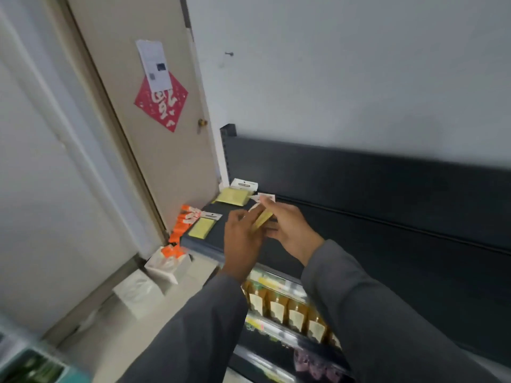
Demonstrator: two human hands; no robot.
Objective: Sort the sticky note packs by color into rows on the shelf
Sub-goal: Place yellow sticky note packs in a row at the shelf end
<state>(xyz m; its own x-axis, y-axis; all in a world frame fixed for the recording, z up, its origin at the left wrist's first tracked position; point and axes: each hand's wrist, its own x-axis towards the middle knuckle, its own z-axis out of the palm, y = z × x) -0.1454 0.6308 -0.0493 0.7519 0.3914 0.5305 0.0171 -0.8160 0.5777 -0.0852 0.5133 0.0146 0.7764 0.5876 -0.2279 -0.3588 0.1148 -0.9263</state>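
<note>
Over the left end of the dark shelf (359, 217), my left hand (242, 239) and my right hand (290, 226) both grip a yellow sticky note pack (262, 220), seen edge-on, its white header card pointing toward the back. Two more yellow packs lie flat on the shelf: one near the front left corner (202, 227), one at the back left (233, 197). A bunch of orange packs (181, 223) hangs off the shelf's left end, partly hidden by it.
A beige door (154, 139) with a red paper and a white notice stands left of the shelf. White boxes (163, 269) with orange packs sit on the floor below. Lower shelves (287, 308) hold brown packets. A grey wall rises behind.
</note>
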